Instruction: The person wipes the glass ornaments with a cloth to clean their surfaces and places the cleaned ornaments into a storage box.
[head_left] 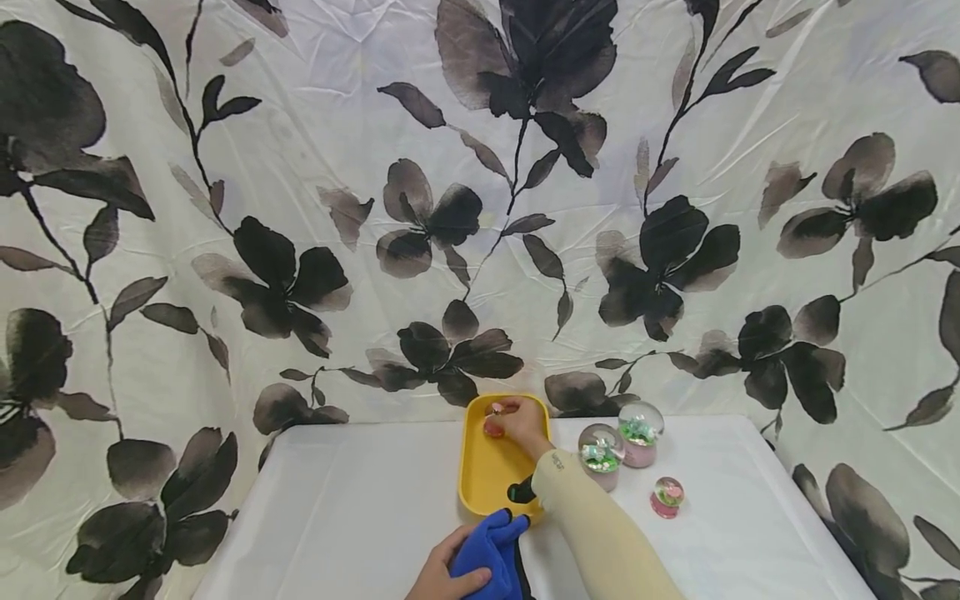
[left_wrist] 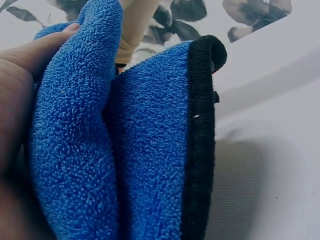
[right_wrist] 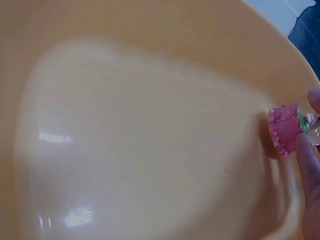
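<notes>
My right hand [head_left: 522,423] pinches a small snow globe with a pink base [head_left: 492,427] at the far end of a yellow tray [head_left: 487,487]. In the right wrist view, the globe's pink ruffled base [right_wrist: 285,131] shows near the tray's end wall, while fingers partly cover its clear dome. Whether the base touches the tray floor I cannot tell. At the tray's near end, my left hand [head_left: 442,573] grips a folded blue cloth [head_left: 486,557]. The left wrist view shows its terry pile and black edging [left_wrist: 200,130], with the thumb along one fold.
Two larger snow globes [head_left: 601,457] [head_left: 640,435] stand close together right of the tray, beside my right forearm. Another small pink-based globe [head_left: 667,497] sits nearer on the white table [head_left: 360,492]. A floral curtain [head_left: 420,317] hangs behind the table's back edge.
</notes>
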